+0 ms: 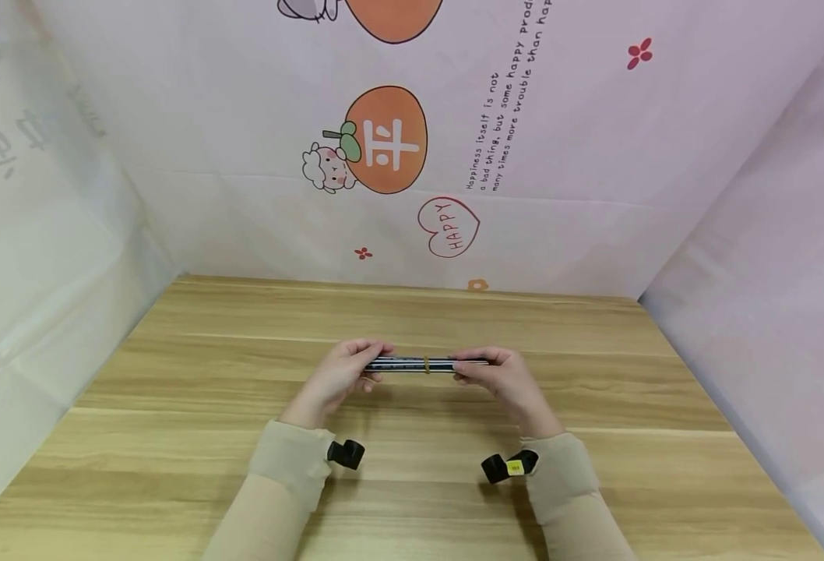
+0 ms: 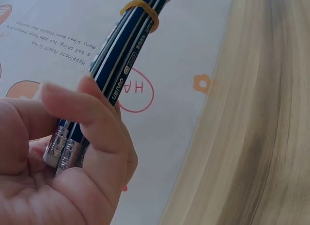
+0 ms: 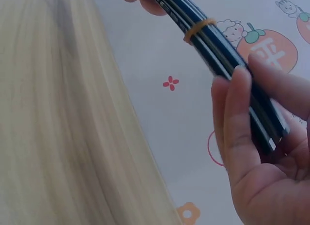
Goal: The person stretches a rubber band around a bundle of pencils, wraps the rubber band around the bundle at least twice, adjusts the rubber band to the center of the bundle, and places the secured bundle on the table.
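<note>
A bundle of dark blue striped pencils [image 1: 405, 365] is held level between both hands, above the table. A yellow-brown rubber band [image 1: 427, 365] circles the bundle near its middle. My left hand [image 1: 344, 372] grips the left end; in the left wrist view, silver ferrules and white erasers [image 2: 51, 159] show inside the curled fingers. The opposite end is pinched by my right hand [image 1: 499, 379], thumb on the near side. In the right wrist view the pencils' far tips [image 3: 276, 137] reach toward the right palm.
The wood-grain table [image 1: 412, 499] spreads beneath both hands. A white printed sheet [image 1: 559, 234] with cartoon fruit and lettering rises behind it, and pale sheets [image 1: 769, 312] stand along both sides. Small black cameras [image 1: 346, 453] are strapped to the wrists.
</note>
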Demonstrator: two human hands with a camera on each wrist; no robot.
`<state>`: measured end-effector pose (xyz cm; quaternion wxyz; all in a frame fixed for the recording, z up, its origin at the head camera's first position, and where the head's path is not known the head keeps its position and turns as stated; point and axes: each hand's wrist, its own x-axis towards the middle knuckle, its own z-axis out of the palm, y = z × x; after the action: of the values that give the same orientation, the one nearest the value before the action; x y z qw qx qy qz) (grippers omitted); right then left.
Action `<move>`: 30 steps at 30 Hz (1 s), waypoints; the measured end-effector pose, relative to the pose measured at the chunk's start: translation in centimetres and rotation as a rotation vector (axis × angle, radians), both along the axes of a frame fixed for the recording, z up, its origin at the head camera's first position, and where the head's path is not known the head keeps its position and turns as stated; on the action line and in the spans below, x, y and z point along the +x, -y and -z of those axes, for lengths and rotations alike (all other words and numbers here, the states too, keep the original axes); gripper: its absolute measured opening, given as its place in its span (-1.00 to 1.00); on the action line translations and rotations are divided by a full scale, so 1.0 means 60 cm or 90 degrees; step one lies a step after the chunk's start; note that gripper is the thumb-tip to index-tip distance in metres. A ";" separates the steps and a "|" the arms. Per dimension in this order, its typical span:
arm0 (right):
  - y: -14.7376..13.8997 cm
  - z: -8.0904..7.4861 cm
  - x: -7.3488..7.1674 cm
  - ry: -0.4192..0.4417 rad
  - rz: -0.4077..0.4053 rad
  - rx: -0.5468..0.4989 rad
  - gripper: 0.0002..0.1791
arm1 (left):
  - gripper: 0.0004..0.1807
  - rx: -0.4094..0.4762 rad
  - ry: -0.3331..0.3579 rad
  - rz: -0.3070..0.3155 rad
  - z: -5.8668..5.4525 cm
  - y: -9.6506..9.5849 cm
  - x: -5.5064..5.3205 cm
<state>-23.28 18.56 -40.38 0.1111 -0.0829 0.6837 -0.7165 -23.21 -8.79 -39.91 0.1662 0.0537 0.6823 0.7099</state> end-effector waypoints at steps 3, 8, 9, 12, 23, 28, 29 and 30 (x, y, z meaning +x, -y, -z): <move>0.008 0.006 -0.001 -0.003 -0.011 0.008 -0.61 | -0.56 -0.015 -0.007 0.001 0.000 -0.003 0.001; 0.018 0.013 -0.003 0.007 -0.018 0.022 -0.66 | -0.58 -0.026 -0.017 -0.019 0.007 -0.008 0.000; 0.019 0.014 -0.002 0.010 -0.014 0.022 -0.70 | -0.59 -0.028 -0.017 -0.020 0.010 -0.010 -0.001; 0.019 0.018 -0.003 0.017 -0.006 0.031 -0.78 | -0.61 -0.033 -0.012 -0.014 0.018 -0.013 -0.004; 0.004 0.030 -0.012 0.068 -0.019 0.008 -0.64 | -0.60 -0.060 -0.001 0.050 0.036 -0.010 -0.009; -0.006 0.037 -0.015 0.077 -0.042 0.013 -0.65 | -0.66 -0.051 0.002 0.039 0.046 0.000 -0.014; -0.009 0.038 -0.015 0.080 -0.045 0.014 -0.70 | -0.67 -0.043 0.010 0.029 0.046 0.002 -0.015; -0.012 0.039 -0.016 0.082 -0.045 0.014 -0.74 | -0.68 -0.035 0.017 0.020 0.046 0.005 -0.016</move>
<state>-24.22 19.30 -42.72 0.1814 -0.0596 0.6795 -0.7084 -24.18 -9.07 -42.68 0.1879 0.0501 0.6982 0.6890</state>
